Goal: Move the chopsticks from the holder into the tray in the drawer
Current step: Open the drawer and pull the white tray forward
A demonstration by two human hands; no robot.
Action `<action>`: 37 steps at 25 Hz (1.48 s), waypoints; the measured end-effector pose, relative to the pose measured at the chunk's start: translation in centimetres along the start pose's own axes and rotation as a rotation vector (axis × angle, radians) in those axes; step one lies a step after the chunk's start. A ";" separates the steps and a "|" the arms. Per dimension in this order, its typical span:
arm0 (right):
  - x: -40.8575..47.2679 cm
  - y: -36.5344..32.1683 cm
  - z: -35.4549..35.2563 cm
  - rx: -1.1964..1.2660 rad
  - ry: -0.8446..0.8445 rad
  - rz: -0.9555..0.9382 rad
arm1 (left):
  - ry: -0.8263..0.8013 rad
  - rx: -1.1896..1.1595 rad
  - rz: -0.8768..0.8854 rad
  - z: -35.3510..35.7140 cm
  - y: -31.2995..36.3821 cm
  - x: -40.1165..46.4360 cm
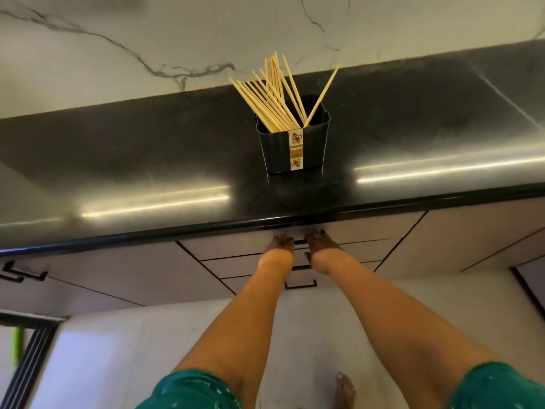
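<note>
A black, glossy desk (147, 160) runs across the view, backed by a white marble-veined wall (118, 39). Near the middle of the desk stands a dark ribbed holder (309, 149) with a pale paper label (296, 149) down its front face. A bundle of pale wooden chopsticks (271, 98) stands in it, most of them leaning to the left and back, a few standing nearly upright, and one single stick tilted off to the right.

Below the front lip of the desk are pale drawer fronts (236, 262) with thin dark handles (300, 283). Both bare arms reach forward to the top drawer, just under the desk edge. The left hand (279, 245) and the right hand (321, 245) lie side by side, close together but apart, with a short piece of dark handle showing between them. The fingers of both point toward the drawer front and their tips are hidden in the shadow beneath the desk, so whether they curl around the handle cannot be told. No tray is in view.

Green sleeves (191, 391) show at the bottom edge, and a bare foot (343, 389) stands on the light floor (118, 349)
</note>
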State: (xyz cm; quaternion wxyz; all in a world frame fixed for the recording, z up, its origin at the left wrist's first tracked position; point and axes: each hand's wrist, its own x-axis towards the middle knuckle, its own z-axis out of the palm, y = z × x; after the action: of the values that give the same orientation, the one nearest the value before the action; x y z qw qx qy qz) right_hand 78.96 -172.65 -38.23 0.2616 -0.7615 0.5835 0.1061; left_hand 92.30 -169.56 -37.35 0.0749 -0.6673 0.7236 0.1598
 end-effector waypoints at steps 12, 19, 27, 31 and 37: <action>-12.3 0.4 5.8 -0.115 -0.122 -0.030 | -0.170 -0.116 -0.121 1.5 2.8 -7.7; -24.2 1.2 11.8 -0.169 -0.226 -0.063 | -0.132 -0.285 -0.217 7.0 6.1 -20.5; -34.5 1.9 18.7 -0.178 -0.298 -0.063 | -0.159 -0.224 -0.201 12.3 9.2 -32.1; -38.2 2.1 21.1 -0.196 -0.304 -0.057 | -0.194 -0.201 -0.181 14.0 10.2 -36.0; -40.4 0.9 20.8 -0.152 -0.277 -0.029 | -0.141 -0.166 -0.139 14.0 11.4 -39.0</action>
State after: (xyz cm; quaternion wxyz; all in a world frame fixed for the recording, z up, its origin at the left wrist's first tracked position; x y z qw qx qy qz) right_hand 69.08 -128.29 -37.13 0.2827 -0.7655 0.5211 0.2499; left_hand 83.38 -127.52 -36.39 0.0812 -0.7069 0.6528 0.2600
